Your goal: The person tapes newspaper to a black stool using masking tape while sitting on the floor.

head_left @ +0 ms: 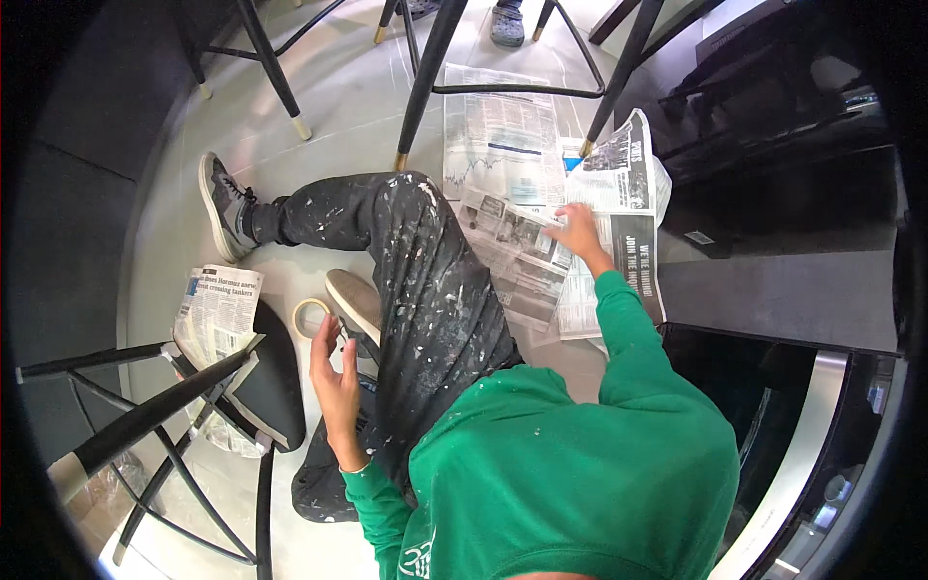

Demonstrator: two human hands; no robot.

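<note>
My left hand [335, 394] is raised beside my bent leg, fingers apart and holding nothing. Close to its fingertips, a roll of masking tape [297, 319] lies on the floor. My right hand [582, 238] reaches over the spread newspapers on my right, its fingers apart at the edge of a loose newspaper sheet [517, 259]. Whether the fingertips press on the paper is hard to see. Under and beyond that hand lie a folded newspaper [633, 256] and another open sheet [503, 135]. Left of my left hand, a tipped black stool [275, 382] has newspaper [220, 309] wrapped over part of it.
Upright stools with dark legs [430, 87] and gold tips stand ahead, one leg beside the newspapers. Another person's shoe [507, 26] shows beyond them. Dark glossy cabinets [773, 213] border the right side. My paint-spattered leg [425, 261] stretches across the pale tiled floor [319, 155].
</note>
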